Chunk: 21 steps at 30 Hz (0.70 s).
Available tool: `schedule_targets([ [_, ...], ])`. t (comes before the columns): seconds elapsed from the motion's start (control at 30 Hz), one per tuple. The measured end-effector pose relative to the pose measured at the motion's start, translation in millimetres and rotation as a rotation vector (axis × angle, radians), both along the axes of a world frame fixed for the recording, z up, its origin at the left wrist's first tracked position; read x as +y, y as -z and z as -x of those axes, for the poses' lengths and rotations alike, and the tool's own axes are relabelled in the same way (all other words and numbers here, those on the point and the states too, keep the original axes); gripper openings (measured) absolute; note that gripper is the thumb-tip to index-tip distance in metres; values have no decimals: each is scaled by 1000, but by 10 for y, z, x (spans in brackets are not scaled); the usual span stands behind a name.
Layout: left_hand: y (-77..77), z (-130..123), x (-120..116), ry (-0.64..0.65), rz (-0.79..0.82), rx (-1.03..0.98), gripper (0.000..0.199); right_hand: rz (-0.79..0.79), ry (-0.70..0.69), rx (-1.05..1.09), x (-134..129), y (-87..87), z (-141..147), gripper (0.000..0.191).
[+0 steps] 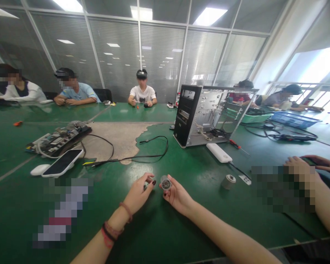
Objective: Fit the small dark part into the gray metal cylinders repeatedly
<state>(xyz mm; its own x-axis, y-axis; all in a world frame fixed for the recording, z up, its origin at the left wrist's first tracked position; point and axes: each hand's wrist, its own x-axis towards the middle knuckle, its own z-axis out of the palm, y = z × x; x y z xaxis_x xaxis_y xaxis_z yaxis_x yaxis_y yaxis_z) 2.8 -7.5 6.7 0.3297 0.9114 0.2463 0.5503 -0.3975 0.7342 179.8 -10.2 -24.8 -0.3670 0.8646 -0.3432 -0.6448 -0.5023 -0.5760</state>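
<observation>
Bent over the green tabletop, my left hand (139,189) closes its fingers and thumb on a small pale part (146,184), mostly hidden by the fingers. Close beside it, my right hand (178,196) pinches a small round cup-like part (165,183) with a grey rim and a dark metallic inside turned toward me. The two parts are apart. To the right, a short grey metal cylinder (229,182) stands upright on the table.
An open computer case (189,117) stands ahead right, with a white power bank (219,152) and a screwdriver (238,146) before it. At left are a phone (63,162), a circuit assembly (60,139) and black cable (143,158). A neighbour's hands (305,168) work at right; others sit opposite.
</observation>
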Motion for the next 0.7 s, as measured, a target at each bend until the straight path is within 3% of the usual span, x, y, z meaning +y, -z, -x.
schedule_targets([
  [0.7, -8, -14, 5, -3, 10, 67, 21, 64, 0, 78, -14, -20, -3, 31],
])
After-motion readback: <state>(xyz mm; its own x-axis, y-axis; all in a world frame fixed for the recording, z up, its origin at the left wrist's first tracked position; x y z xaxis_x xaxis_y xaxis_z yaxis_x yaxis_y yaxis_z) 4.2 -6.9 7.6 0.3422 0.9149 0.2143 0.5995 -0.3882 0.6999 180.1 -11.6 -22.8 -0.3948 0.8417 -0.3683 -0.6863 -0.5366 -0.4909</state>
